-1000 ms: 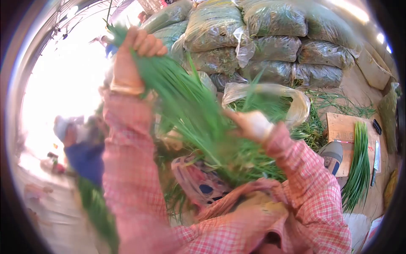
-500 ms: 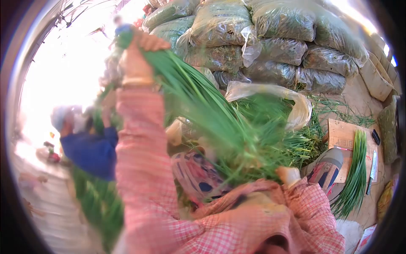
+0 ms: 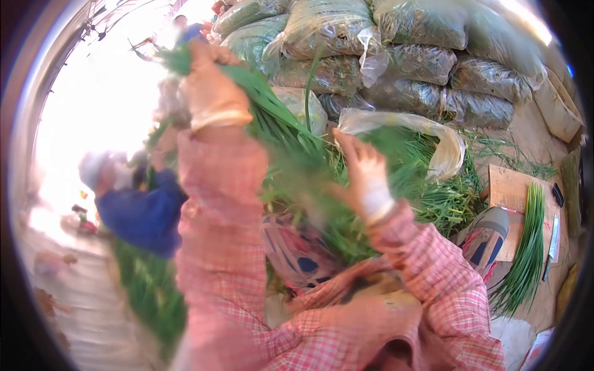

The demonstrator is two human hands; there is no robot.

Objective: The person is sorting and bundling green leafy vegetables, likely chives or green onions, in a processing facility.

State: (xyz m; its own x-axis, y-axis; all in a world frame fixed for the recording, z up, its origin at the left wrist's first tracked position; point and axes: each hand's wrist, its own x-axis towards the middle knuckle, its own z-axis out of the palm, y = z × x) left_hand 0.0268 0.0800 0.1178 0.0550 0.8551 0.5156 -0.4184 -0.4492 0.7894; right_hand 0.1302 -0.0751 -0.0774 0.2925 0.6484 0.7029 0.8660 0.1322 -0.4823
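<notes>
Raised at the upper left, my left hand (image 3: 213, 86) is closed round a bunch of long green leaves (image 3: 272, 114), with tips showing above the fist. The leaves slant down to the right and blur at their lower ends. My right hand (image 3: 362, 170) is beside those lower ends, its fingers apart and nothing gripped between them. Below and behind it, loose green stalks (image 3: 445, 204) spill from an open clear plastic bag (image 3: 448, 145). At the right, a neat bundle of green stalks (image 3: 526, 247) lies across a cardboard sheet (image 3: 502, 185).
Stacked, filled plastic sacks (image 3: 408, 62) stand at the back. A knife (image 3: 551, 244) and a black object (image 3: 558, 195) lie on the right. A person in blue (image 3: 139, 210) is at the left, behind a heap of greens (image 3: 148, 290). A shoe (image 3: 486, 238) is by the cardboard.
My right hand has risen from low by my lap to beside the leaves, with its fingers spread. My left hand still grips the bunch, which now hangs more to the left.
</notes>
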